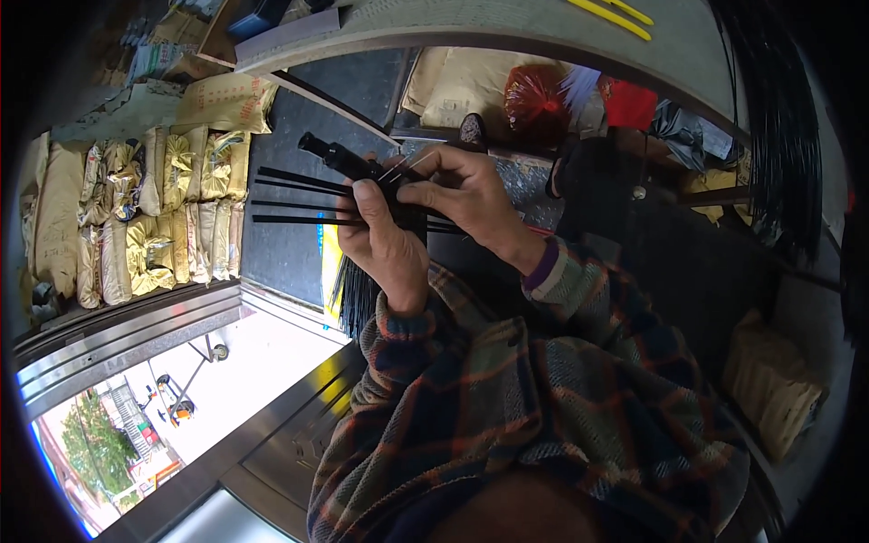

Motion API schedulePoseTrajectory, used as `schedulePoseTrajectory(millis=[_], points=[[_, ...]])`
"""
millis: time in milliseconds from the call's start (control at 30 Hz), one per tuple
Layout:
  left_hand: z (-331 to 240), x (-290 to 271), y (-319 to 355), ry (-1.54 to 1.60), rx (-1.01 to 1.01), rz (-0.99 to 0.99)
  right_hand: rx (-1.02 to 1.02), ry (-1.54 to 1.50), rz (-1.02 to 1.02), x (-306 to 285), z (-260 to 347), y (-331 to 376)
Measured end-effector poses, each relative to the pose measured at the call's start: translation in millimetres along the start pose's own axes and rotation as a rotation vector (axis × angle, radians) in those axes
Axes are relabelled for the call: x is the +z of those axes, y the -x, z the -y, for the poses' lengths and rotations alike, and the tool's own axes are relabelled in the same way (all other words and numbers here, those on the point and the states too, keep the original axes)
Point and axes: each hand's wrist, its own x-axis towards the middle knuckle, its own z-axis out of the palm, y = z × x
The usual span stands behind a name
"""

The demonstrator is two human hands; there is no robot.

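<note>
Seen from the head camera, a person in a plaid jacket (507,380) works over a black knobbed rod (339,157) held out in front of the chest. The left hand (389,242) grips a fan of narrow black strips (303,184), its thumb pressed over them beside the rod. The right hand (471,195) bends its thumb and fingers close by, next to thin pale wires (396,169); exactly what it grips cannot be told. Yellow handles (611,16) lie on the table (453,20) beyond, and paper-wrapped bundles (118,222) stack at left.
</note>
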Motion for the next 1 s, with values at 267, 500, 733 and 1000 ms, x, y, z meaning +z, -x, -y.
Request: schedulePoseTrajectory(millis=[267,500,733,1000], points=[[2.8,-8.9,-0.5,0.032,-0.012,-0.022,-0.273,0.294,-0.085,7.3,5.1,4.6],[4.8,-5.8,2.4,0.032,0.027,-0.055,-0.199,0.303,-0.075,0.6,12.5,0.0],[6.3,-2.0,2.0,-0.012,0.082,-0.025,0.064,0.034,0.047,-6.7,21.3,-6.5],[11.9,-11.6,1.7,0.065,-0.105,0.098,-0.040,0.113,-0.071,2.2,9.0,11.9]])
